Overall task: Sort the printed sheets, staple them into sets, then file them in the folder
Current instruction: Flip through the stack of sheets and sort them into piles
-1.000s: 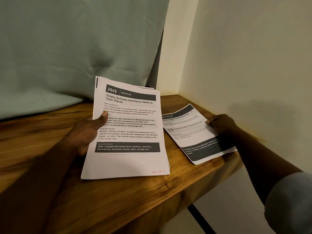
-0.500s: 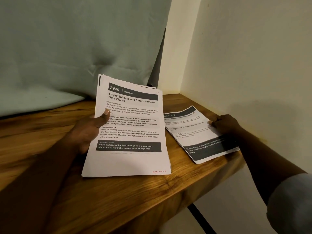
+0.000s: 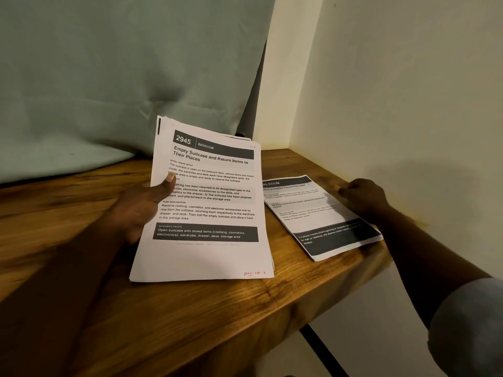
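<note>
paper stack (image 3: 206, 208) slightly higher — left grip (image 3: 141, 210)

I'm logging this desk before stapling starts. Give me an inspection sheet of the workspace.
Surface: wooden desk, set in a corner.
Job's things: stack held tilted, top page headed 2945 Bedroom; pile flat by the desk's right edge; no stapler or folder seen.
Clutter: nothing seen.
Hands: left hand grips the stack, thumb on top; right hand at the pile's far edge, grip unclear.
Cables: nothing seen.
Surroundings: curtain behind, wall on the right.
</note>
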